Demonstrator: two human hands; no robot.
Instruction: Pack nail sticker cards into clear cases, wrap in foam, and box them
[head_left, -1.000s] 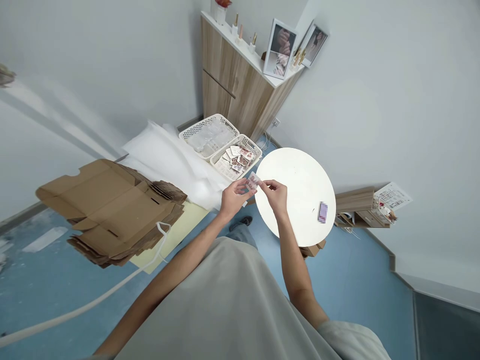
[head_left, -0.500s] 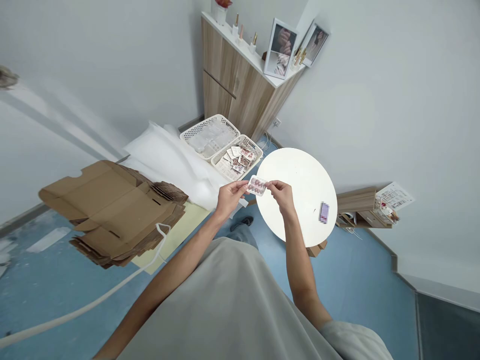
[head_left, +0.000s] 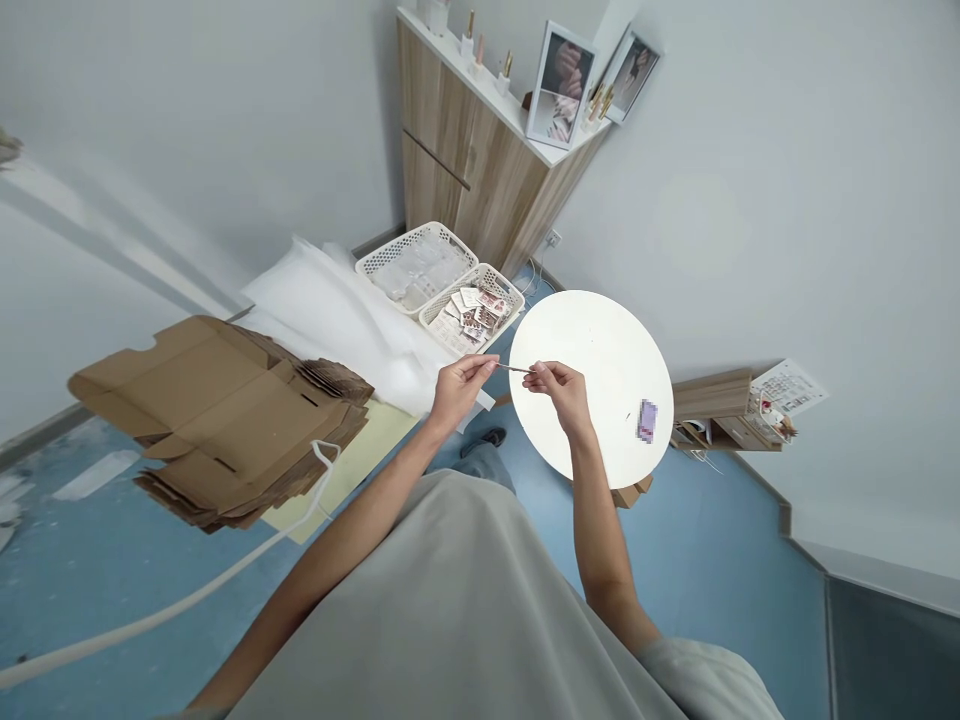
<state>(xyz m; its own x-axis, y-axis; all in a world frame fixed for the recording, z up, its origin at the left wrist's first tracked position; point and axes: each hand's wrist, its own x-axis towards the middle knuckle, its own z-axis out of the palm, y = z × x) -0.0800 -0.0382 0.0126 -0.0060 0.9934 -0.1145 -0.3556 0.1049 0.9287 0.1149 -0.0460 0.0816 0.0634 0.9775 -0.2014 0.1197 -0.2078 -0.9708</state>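
Observation:
A thin pack of press-on nails (head_left: 515,369) is stretched between my two hands, turned edge-on so that only a narrow line of it shows. My left hand (head_left: 457,392) pinches its left end between thumb and fingers. At the other end, my right hand (head_left: 562,395) grips it with thumb and fingertips. Both hands are in mid-air beside the left edge of a round white table (head_left: 592,390). Just beyond them, a white basket (head_left: 512,308) holds several patterned nail cards.
Another white basket (head_left: 373,268) contains clear plastic pieces. Flattened cardboard boxes (head_left: 217,400) are stacked at left beside white wrapping sheet (head_left: 330,320). A pale hose (head_left: 187,607) crosses the lower left. A wooden cabinet (head_left: 465,140) stands at the back; a purple item (head_left: 647,421) lies on the table.
The pack has been tilted from showing its rows of pink nails to edge-on. Both hands still hold it at nearly the same spot, and the view has shifted slightly.

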